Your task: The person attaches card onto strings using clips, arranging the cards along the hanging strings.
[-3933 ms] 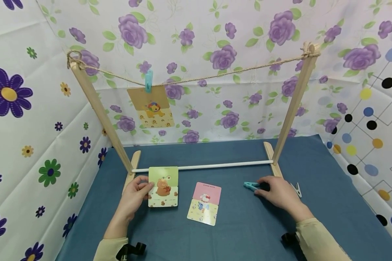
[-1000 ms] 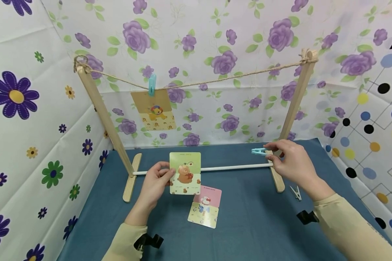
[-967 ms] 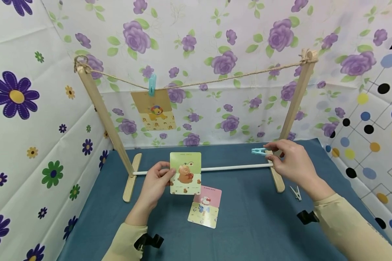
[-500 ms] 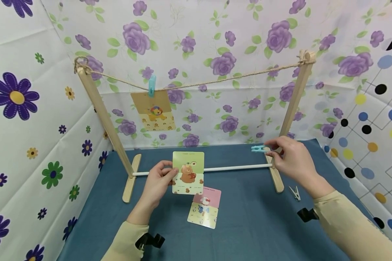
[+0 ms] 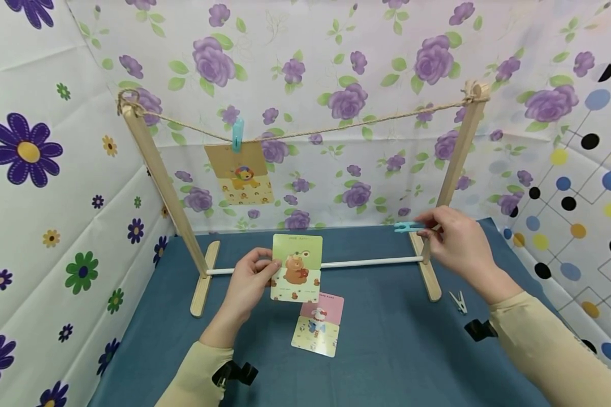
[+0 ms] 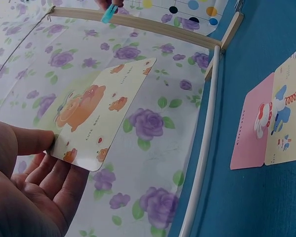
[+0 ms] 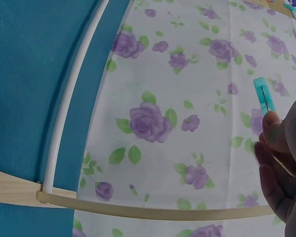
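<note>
My left hand [image 5: 246,282] pinches the left edge of a green-and-cream bear card [image 5: 296,268] between thumb and fingers, holding it up over the table. In the head view this card overlaps the top of a pink-and-yellow rabbit card [image 5: 315,330] lying below. On the right, my right hand [image 5: 455,244] pinches a teal clothespin [image 5: 407,226] by its handle end, its tip pointing left. The right wrist view shows that clothespin [image 7: 263,94] between thumb and fingers. From the sagging rope [image 5: 336,126] hangs a lion card [image 5: 241,175], held by another teal clothespin [image 5: 237,135].
Two wooden posts, a left post [image 5: 163,186] and a right post [image 5: 463,147], carry the rope. A white rod [image 5: 371,263] joins their feet low over the blue cloth [image 5: 387,350]. A pale clothespin [image 5: 459,303] lies beside the right foot. Floral fabric [image 5: 356,68] hangs behind.
The left hand has brought the bear card rightward and up, over the rabbit card. My right hand has raised the teal clothespin from near the table; lately both drift slightly upward.
</note>
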`<move>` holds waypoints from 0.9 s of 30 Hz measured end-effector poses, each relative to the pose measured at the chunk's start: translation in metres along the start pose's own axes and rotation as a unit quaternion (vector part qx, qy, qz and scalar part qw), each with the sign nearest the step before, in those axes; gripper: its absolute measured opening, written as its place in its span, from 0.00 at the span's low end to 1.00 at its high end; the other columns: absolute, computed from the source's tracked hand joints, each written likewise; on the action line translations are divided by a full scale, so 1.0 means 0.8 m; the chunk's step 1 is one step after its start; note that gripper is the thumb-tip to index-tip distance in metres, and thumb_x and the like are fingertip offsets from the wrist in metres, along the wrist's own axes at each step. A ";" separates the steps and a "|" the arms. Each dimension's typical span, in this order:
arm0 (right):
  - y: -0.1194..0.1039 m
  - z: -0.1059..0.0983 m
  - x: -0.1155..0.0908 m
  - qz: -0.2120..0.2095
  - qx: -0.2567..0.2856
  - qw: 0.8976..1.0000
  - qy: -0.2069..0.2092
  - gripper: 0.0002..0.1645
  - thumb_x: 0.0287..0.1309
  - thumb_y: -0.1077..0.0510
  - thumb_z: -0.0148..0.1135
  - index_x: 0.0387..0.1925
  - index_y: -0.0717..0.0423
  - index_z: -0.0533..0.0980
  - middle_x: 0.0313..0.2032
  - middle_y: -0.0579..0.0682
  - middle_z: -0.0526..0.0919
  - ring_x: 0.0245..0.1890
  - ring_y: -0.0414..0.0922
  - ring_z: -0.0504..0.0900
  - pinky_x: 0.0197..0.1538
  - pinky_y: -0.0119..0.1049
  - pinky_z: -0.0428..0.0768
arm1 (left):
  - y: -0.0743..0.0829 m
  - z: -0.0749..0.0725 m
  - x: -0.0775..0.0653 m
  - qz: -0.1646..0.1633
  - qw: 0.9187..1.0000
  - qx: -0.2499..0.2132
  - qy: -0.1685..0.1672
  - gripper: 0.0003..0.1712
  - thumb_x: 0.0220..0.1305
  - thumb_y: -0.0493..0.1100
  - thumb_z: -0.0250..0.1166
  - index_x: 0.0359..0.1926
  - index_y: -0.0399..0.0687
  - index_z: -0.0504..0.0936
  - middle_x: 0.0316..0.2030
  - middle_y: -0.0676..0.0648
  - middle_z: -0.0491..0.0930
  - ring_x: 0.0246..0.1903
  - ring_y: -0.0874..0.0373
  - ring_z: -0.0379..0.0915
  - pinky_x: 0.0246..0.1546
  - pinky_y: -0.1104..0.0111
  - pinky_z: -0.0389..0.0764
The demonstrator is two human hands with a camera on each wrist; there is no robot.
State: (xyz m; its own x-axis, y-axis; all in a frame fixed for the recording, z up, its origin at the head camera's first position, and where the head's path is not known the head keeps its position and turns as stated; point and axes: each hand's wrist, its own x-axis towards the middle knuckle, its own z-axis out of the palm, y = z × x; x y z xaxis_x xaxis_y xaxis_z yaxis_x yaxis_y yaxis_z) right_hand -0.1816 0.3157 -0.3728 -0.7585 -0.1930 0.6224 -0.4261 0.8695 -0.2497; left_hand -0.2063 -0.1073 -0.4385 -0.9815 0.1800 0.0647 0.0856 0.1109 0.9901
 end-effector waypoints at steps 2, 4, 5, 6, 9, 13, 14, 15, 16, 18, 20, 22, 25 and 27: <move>0.002 0.000 0.001 -0.005 -0.001 1.000 0.007 0.18 0.55 0.78 0.71 0.45 0.60 0.84 0.36 0.55 0.84 0.33 0.51 0.84 0.34 0.51 0.82 | 0.001 0.001 0.000 0.001 1.000 0.001 -0.001 0.12 0.80 0.39 0.64 0.58 0.38 0.78 0.40 0.42 0.89 0.36 0.52 0.80 0.39 0.63 0.83; 0.004 0.001 0.002 -0.010 -0.001 1.000 0.013 0.18 0.55 0.79 0.69 0.45 0.61 0.84 0.36 0.55 0.85 0.33 0.51 0.84 0.33 0.50 0.82 | 0.002 0.002 0.001 0.001 1.000 0.002 -0.003 0.12 0.80 0.39 0.64 0.58 0.38 0.78 0.40 0.42 0.89 0.36 0.52 0.79 0.40 0.62 0.83; 0.005 0.001 0.002 -0.012 -0.001 1.000 0.015 0.19 0.54 0.79 0.69 0.45 0.61 0.84 0.36 0.56 0.85 0.32 0.51 0.84 0.33 0.50 0.82 | 0.002 0.003 0.001 0.000 1.000 0.002 -0.003 0.12 0.80 0.39 0.64 0.58 0.38 0.79 0.40 0.42 0.89 0.35 0.52 0.79 0.40 0.62 0.83; 0.006 0.001 0.003 -0.015 -0.003 1.000 0.017 0.19 0.55 0.79 0.69 0.45 0.61 0.84 0.36 0.56 0.85 0.32 0.51 0.84 0.33 0.50 0.82 | 0.002 0.003 0.002 0.000 1.000 0.002 -0.004 0.12 0.80 0.38 0.64 0.58 0.38 0.79 0.39 0.42 0.89 0.35 0.52 0.79 0.40 0.62 0.83; 0.007 0.000 0.005 -0.020 -0.004 1.000 0.022 0.18 0.55 0.79 0.69 0.45 0.61 0.84 0.36 0.56 0.85 0.33 0.52 0.85 0.33 0.51 0.82 | 0.004 0.005 0.003 0.001 1.000 0.003 -0.006 0.11 0.80 0.39 0.64 0.57 0.38 0.79 0.38 0.42 0.89 0.34 0.52 0.78 0.40 0.62 0.83; 0.007 -0.003 0.012 -0.025 0.000 0.999 0.025 0.17 0.55 0.79 0.68 0.44 0.62 0.83 0.36 0.57 0.84 0.34 0.54 0.86 0.33 0.53 0.84 | 0.006 0.007 0.006 0.005 1.000 0.005 -0.007 0.10 0.80 0.38 0.64 0.56 0.38 0.79 0.38 0.42 0.89 0.35 0.52 0.78 0.39 0.62 0.82; 0.007 -0.004 0.014 -0.025 0.002 0.999 0.025 0.17 0.56 0.79 0.67 0.44 0.62 0.83 0.36 0.57 0.84 0.34 0.54 0.86 0.33 0.53 0.84 | 0.007 0.008 0.007 0.005 1.000 0.005 -0.006 0.10 0.80 0.38 0.64 0.56 0.39 0.79 0.38 0.43 0.89 0.35 0.52 0.78 0.39 0.62 0.82; 0.006 -0.005 0.016 -0.025 0.003 0.999 0.026 0.17 0.56 0.79 0.67 0.44 0.62 0.83 0.36 0.57 0.84 0.34 0.54 0.86 0.33 0.53 0.84 | 0.007 0.008 0.008 0.006 1.000 0.006 -0.006 0.10 0.80 0.38 0.64 0.55 0.39 0.79 0.38 0.43 0.89 0.35 0.52 0.78 0.38 0.62 0.82; 0.006 -0.006 0.018 -0.026 0.002 0.999 0.027 0.17 0.56 0.79 0.66 0.44 0.63 0.83 0.36 0.57 0.84 0.34 0.54 0.87 0.33 0.52 0.84 | 0.008 0.009 0.008 0.007 1.000 0.007 -0.006 0.10 0.80 0.38 0.64 0.55 0.39 0.78 0.37 0.43 0.89 0.35 0.52 0.78 0.38 0.62 0.82; 0.005 -0.009 0.022 -0.026 0.000 0.999 0.029 0.16 0.57 0.79 0.66 0.45 0.63 0.83 0.36 0.57 0.84 0.34 0.54 0.87 0.32 0.51 0.83 | 0.010 0.010 0.010 0.010 1.000 0.009 -0.006 0.10 0.80 0.38 0.64 0.55 0.39 0.78 0.37 0.43 0.89 0.34 0.51 0.77 0.38 0.62 0.82; 0.004 -0.012 0.025 -0.026 -0.004 0.999 0.033 0.17 0.57 0.79 0.65 0.45 0.63 0.83 0.37 0.57 0.84 0.34 0.54 0.86 0.31 0.51 0.82 | 0.012 0.010 0.011 0.013 1.000 0.012 -0.007 0.10 0.80 0.39 0.64 0.55 0.39 0.79 0.37 0.43 0.89 0.34 0.51 0.77 0.38 0.62 0.82; 0.003 -0.015 0.029 -0.029 -0.008 0.999 0.038 0.16 0.57 0.79 0.65 0.44 0.63 0.83 0.36 0.57 0.84 0.33 0.54 0.86 0.31 0.51 0.82 | 0.013 0.011 0.012 0.015 1.000 0.015 -0.008 0.10 0.80 0.38 0.64 0.55 0.39 0.79 0.37 0.43 0.88 0.34 0.51 0.77 0.39 0.61 0.82; 0.002 -0.019 0.032 -0.033 -0.010 0.998 0.043 0.16 0.56 0.80 0.64 0.44 0.64 0.83 0.37 0.57 0.84 0.33 0.55 0.86 0.31 0.51 0.82 | 0.015 0.012 0.014 0.016 1.000 0.016 -0.009 0.10 0.80 0.39 0.64 0.55 0.39 0.79 0.37 0.43 0.89 0.35 0.51 0.78 0.39 0.61 0.82; 0.002 -0.021 0.034 -0.034 -0.013 0.998 0.046 0.16 0.56 0.79 0.65 0.43 0.64 0.83 0.36 0.57 0.84 0.33 0.55 0.86 0.32 0.52 0.82 | 0.016 0.013 0.015 0.016 1.000 0.015 -0.009 0.10 0.80 0.39 0.64 0.55 0.40 0.79 0.37 0.42 0.89 0.36 0.51 0.78 0.39 0.61 0.82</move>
State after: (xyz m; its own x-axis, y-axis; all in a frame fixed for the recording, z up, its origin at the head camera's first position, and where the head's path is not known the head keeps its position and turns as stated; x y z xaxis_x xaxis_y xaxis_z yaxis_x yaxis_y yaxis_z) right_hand -0.1943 0.3193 -0.3437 -0.6795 -0.2101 0.7030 -0.4610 0.8676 -0.1863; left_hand -0.2149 -0.0935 -0.4263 -0.9750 0.2013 0.0939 0.1224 0.1345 0.9833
